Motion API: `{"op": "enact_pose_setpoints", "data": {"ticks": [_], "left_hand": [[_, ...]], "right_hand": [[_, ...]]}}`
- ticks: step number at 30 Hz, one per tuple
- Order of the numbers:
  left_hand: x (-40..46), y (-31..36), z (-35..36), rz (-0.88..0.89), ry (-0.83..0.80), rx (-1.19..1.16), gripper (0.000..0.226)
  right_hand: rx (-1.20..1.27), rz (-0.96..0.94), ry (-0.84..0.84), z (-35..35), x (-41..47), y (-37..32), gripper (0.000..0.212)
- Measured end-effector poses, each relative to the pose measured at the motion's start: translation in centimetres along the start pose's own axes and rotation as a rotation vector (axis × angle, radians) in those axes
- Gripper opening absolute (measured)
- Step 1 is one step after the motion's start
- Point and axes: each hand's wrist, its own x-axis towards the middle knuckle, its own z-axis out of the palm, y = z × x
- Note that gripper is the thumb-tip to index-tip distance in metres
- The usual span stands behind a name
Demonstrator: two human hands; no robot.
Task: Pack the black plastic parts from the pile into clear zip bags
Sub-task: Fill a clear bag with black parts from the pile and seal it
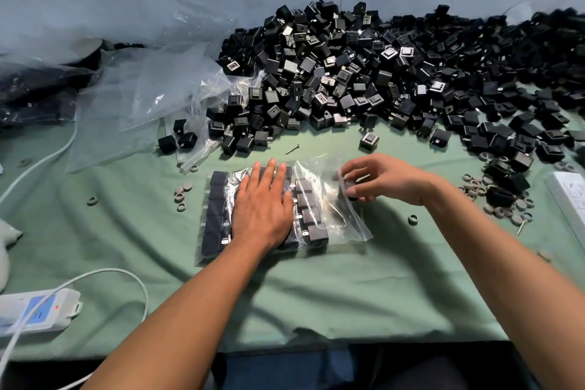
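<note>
L hand (pixel 262 215) spread flat on zip bag (pixel 335 225), pinning rows so I can load | R hand (pixel 376 180) at bag mouth, pinching black part (pixel 349 186) to slip in | pile (pixel 364 79) behind bag

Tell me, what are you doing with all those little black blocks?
A person is packing black plastic parts into a clear zip bag lying on the green cloth. The left hand presses flat on the rows of parts already inside. The right hand holds another part at the bag's open end. A big pile waits behind, with empty bags to its left.
</note>
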Motion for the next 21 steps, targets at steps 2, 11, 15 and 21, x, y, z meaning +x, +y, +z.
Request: {"op": "enact_pose_setpoints", "data": {"ticks": [2,11,15,21], "left_hand": [[0.0,0.0,-0.1,0.0,0.006,-0.007,0.063],[0.1,-0.1,0.1,-0.001,0.003,-0.009,0.063],[0.1,0.0,0.1,-0.001,0.008,-0.014,0.062],[0.0,0.0,0.0,0.0,-0.001,-0.02,0.062]], "right_hand": [[0.051,-0.016,-0.008,1.2,0.6,0.2,0.035],[-0.686,-0.458,0.67,4.1,1.4,2.3,0.03],[-0.584,-0.449,0.491,5.0,1.4,2.8,0.03],[-0.492,-0.265,0.528,4.7,2.3,2.7,0.014]]}}
